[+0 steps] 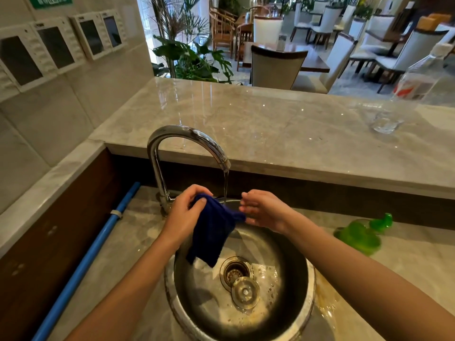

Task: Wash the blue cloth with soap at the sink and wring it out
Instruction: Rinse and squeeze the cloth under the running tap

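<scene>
The dark blue cloth (pixel 211 230) hangs over the round steel sink (pixel 290 271), stretched between both hands. My left hand (pixel 183 212) pinches its upper left corner. My right hand (pixel 264 209) holds the right corner with the fingers loosely spread. Water runs from the chrome tap (pixel 189 136) in a thin stream just behind the cloth's top edge. A green soap bottle (pixel 362 233) lies on the counter to the right of the sink.
A drain and a loose strainer plug (pixel 245 291) sit in the sink bottom among suds. A blue pipe (pixel 91 257) runs along the left. A clear glass bottle (pixel 403 94) stands on the raised marble ledge at the right.
</scene>
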